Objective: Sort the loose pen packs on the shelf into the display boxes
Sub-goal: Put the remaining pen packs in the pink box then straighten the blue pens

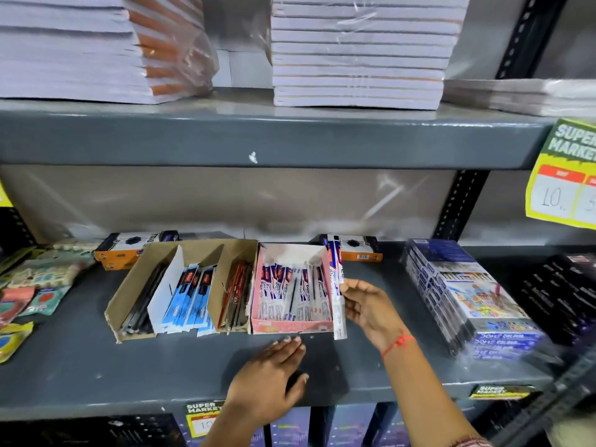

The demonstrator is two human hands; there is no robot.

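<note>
A row of display boxes sits on the grey shelf (pixel 80 366). A brown cardboard box (pixel 129 291) holds black, blue-white and red pen packs in separate slots. Beside it on the right, a pink box (pixel 292 326) is filled with white and blue pen packs. My right hand (pixel 371 308) grips a long white and blue pen pack (pixel 335 269), held upright against the pink box's right wall. My left hand (pixel 271 382) rests flat on the shelf just in front of the pink box, fingers spread and holding nothing.
Orange-and-black boxes (pixel 129 250) lie behind the display boxes. A wrapped stack of colour pencil packs (pixel 467 295) stands at the right, dark packs (pixel 561 295) beyond it. Loose packets (pixel 35 285) lie at the left. Notebook stacks (pixel 358 50) fill the upper shelf. A yellow price tag (pixel 564 175) hangs at the right.
</note>
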